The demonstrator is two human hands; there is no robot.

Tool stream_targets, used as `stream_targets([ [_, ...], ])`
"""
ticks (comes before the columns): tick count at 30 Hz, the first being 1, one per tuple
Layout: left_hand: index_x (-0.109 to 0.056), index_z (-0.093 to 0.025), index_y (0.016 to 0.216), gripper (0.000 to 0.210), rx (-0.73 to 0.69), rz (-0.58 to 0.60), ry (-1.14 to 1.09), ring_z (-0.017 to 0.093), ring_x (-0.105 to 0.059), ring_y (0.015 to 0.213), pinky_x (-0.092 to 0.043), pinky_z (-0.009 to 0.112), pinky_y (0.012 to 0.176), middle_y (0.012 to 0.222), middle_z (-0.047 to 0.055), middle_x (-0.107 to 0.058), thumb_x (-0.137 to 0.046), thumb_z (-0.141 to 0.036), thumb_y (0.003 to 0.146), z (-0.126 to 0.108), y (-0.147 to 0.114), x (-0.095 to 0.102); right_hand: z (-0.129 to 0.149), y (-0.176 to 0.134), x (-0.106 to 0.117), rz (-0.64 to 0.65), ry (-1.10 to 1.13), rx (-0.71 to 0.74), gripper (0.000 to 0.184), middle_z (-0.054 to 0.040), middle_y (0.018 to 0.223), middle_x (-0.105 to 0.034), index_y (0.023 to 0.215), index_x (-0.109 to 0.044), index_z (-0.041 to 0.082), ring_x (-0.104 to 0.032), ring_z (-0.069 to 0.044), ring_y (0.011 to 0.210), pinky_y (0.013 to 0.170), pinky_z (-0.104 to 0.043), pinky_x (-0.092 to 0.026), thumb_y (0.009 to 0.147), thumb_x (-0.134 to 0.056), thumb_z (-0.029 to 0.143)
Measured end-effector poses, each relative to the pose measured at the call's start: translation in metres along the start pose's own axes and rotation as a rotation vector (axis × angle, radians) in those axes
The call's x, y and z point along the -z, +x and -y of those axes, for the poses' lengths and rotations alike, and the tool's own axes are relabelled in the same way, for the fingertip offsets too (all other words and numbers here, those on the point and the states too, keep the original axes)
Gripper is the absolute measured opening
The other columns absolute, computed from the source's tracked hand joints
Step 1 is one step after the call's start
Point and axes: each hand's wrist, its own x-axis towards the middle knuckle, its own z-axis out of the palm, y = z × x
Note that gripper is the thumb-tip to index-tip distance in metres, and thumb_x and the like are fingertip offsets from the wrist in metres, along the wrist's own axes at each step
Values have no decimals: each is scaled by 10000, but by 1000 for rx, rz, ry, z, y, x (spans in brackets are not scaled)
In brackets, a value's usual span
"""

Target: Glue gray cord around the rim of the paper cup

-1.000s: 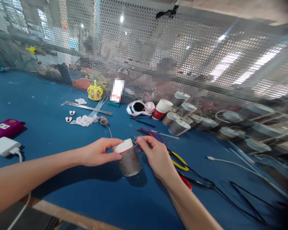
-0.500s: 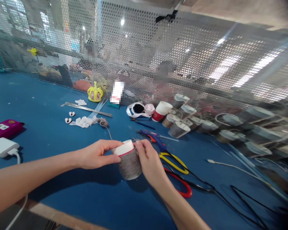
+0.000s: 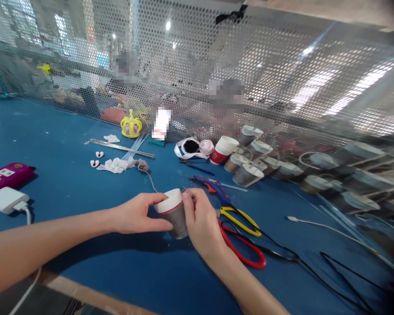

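Around gray cup [image 3: 176, 218], left hand [image 3: 136, 214] holds wider, thumb lower; right hand [image 3: 203, 223] curled, gripping.

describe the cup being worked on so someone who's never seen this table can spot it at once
On the blue table, before the perforated screen, find the bare left hand and right hand on the near side. Between them is a grey-wrapped cup, its white upper band edged in red. Unlike the other grey cups clustered by the screen, this one is in the hands.
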Motion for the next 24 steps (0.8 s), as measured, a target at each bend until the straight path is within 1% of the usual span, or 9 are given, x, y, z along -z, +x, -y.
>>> stream_targets([
  [3,-568,-92,847,263,66,-42,-12,134,-503,691,-412,219,643,747,11,-578,-579,-307,695,1,1,-7,2,-3,-5,-36,-63,110,144,-91,805,-494,766,-381,193,-507,-175,720,633,-311,-415,859,-294,262],
  [6,-571,-85,791,244,105,-76,-18,114,-477,631,-394,209,597,678,-2,-553,-548,-316,717,1,2,-10,5,-4,-9,-27,-111,137,136,-84,798,-487,745,-347,209,-509,-178,702,601,-314,-425,857,-298,269],
  [11,-559,-92,743,202,101,-89,-65,112,-474,640,-394,212,615,660,-6,-542,-542,-292,729,3,1,-10,6,-3,-7,-30,-113,125,147,-78,813,-487,721,-326,219,-517,-183,733,594,-311,-427,852,-328,285],
  [17,-539,-100,724,173,85,-77,-95,102,-448,633,-383,202,599,648,-18,-507,-546,-274,728,3,1,-9,3,-3,-6,-3,-26,107,157,-90,867,-492,707,-337,217,-512,-175,768,626,-315,-423,852,-338,277],
  [22,-534,-104,717,166,77,-79,-106,98,-434,623,-386,200,594,627,-24,-482,-552,-269,723,3,1,-10,0,-3,-11,16,33,81,121,-70,840,-506,771,-384,210,-510,-158,737,641,-316,-425,858,-324,269],
  [24,-532,-104,714,166,72,-82,-105,95,-428,616,-385,197,588,621,-26,-474,-550,-268,723,4,1,-10,0,-3,-12,8,40,87,120,-66,827,-501,763,-377,211,-507,-156,735,646,-315,-426,857,-325,265],
])
